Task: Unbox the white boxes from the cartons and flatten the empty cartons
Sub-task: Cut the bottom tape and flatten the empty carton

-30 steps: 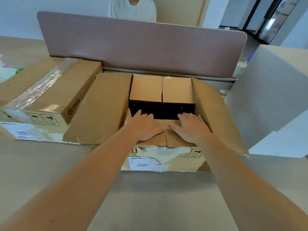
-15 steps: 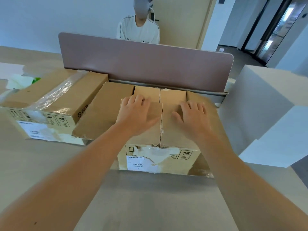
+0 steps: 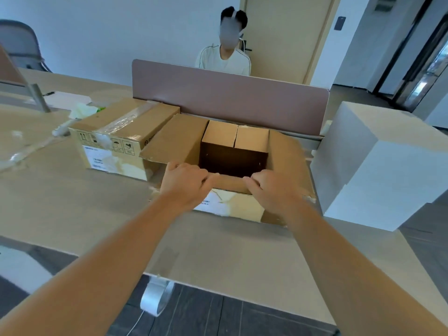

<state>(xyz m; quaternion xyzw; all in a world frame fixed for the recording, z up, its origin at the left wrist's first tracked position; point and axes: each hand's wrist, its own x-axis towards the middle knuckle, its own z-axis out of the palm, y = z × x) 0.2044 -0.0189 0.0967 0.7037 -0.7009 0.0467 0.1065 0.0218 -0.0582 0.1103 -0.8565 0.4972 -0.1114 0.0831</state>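
An open brown carton (image 3: 286, 156) stands in the middle of the table, its inside dark and empty, its side flaps spread left and right. My left hand (image 3: 184, 183) and my right hand (image 3: 269, 187) both grip the near flap at the carton's front edge, fingers curled over it. A second carton (image 3: 121, 132), still taped shut, sits to the left, touching the open one's left flap. A large white box (image 3: 378, 166) stands on the table at the right.
A pink desk divider (image 3: 230, 100) runs behind the cartons, and a person in a white top sits beyond it. Crumpled paper and plastic tape scraps lie at the far left. The table's front edge is near me, with a tape roll (image 3: 155, 297) below it.
My hands pressed the near flaps flat over the opening, then drew back toward me; the flaps are folded open again and the dark inside shows. The camera has tilted up.
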